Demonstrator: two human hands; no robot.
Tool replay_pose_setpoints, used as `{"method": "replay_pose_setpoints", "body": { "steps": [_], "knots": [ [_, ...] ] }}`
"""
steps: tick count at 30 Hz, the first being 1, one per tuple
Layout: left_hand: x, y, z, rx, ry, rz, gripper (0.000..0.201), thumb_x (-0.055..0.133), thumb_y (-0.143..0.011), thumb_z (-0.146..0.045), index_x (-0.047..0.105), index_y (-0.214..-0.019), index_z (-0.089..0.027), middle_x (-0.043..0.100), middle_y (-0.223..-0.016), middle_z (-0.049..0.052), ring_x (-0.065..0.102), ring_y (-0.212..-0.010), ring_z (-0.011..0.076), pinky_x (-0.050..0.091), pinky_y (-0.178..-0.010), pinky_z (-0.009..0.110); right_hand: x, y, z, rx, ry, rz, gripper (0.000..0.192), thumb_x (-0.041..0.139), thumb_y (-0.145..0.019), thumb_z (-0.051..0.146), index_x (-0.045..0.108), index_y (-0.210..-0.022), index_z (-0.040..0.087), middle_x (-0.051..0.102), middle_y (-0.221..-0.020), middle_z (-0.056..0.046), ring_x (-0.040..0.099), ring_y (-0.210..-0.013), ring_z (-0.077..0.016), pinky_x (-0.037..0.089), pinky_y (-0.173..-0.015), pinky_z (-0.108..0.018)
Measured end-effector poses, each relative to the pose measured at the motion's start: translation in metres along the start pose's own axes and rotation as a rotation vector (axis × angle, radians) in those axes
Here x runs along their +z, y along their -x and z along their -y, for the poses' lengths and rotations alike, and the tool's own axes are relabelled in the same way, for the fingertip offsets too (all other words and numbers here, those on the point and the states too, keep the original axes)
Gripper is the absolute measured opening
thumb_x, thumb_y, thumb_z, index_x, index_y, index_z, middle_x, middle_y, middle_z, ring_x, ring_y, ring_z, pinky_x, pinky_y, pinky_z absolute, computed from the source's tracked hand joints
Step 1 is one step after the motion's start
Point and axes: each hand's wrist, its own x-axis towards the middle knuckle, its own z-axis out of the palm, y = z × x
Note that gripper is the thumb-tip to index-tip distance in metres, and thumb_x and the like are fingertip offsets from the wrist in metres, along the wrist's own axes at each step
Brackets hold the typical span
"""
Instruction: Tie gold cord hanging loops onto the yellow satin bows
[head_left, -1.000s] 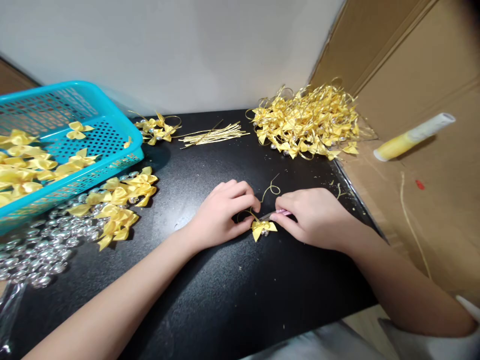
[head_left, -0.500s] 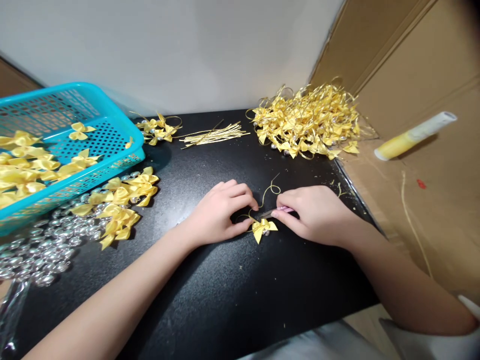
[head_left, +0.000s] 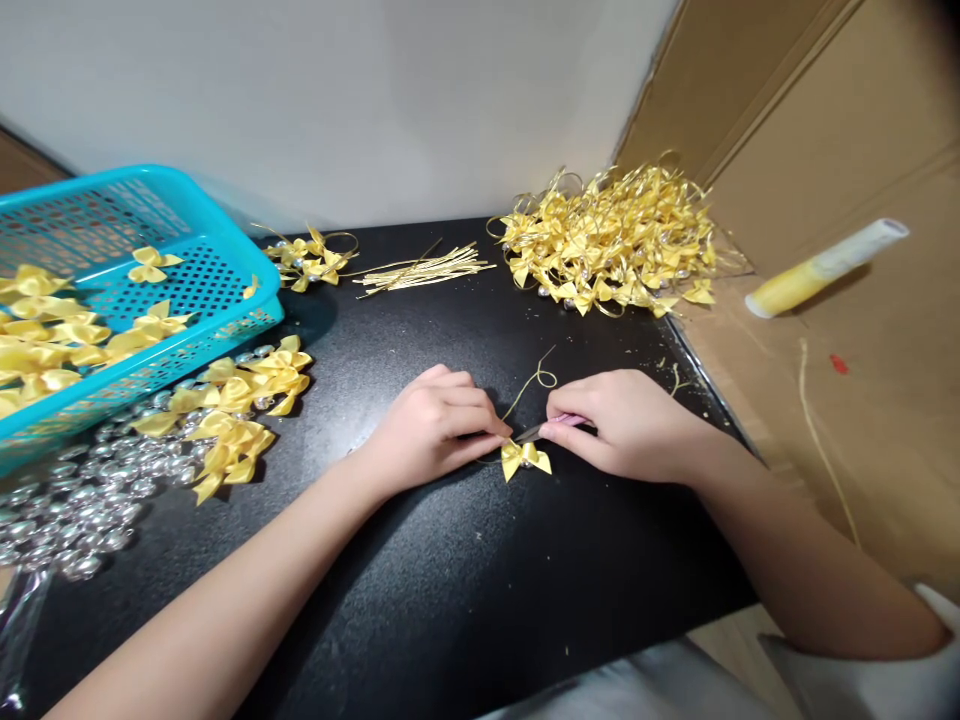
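Pinching the gold cord [head_left: 534,378] at the yellow satin bow [head_left: 526,458], your left hand [head_left: 427,432] stays closed on it. Your right hand [head_left: 630,425] grips small pink-handled scissors [head_left: 555,426]. The bow looks light and floppy, so hold its knot.

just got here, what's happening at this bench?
A person is working on one yellow bow on the black table. The left hand pinches at the bow's gold string, while the right hand holds a small pink-handled tool to it. A big pile of bows lies at the back right, loose bows and silver beads at the left by a blue basket.
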Motion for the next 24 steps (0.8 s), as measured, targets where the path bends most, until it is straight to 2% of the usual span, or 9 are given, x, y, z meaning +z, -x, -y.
{"method": "replay_pose_setpoints", "body": {
  "steps": [16,24],
  "knots": [
    [0.001,-0.002,-0.006,-0.094,0.037,-0.004,0.018,0.060,-0.089,-0.031,0.072,-0.080,-0.021,0.074,-0.073,0.000,0.061,-0.068,0.0139,0.036,-0.067,0.029,0.004,-0.005,-0.005,0.005,-0.116,0.078,0.032,0.047,-0.093,0.039,0.061,-0.074,0.018,0.066,-0.071,0.001,0.052,-0.063,-0.0110,0.025,-0.058,-0.025],
    [0.003,-0.002,-0.005,-0.095,0.050,-0.072,0.015,0.062,-0.087,-0.026,0.070,-0.076,-0.019,0.073,-0.071,-0.001,0.061,-0.065,0.0129,0.038,-0.066,0.029,0.011,-0.010,-0.011,-0.018,-0.161,0.059,0.035,0.045,-0.094,0.040,0.060,-0.072,0.018,0.061,-0.066,0.001,0.048,-0.059,-0.0102,0.026,-0.058,-0.025]
  ]
}}
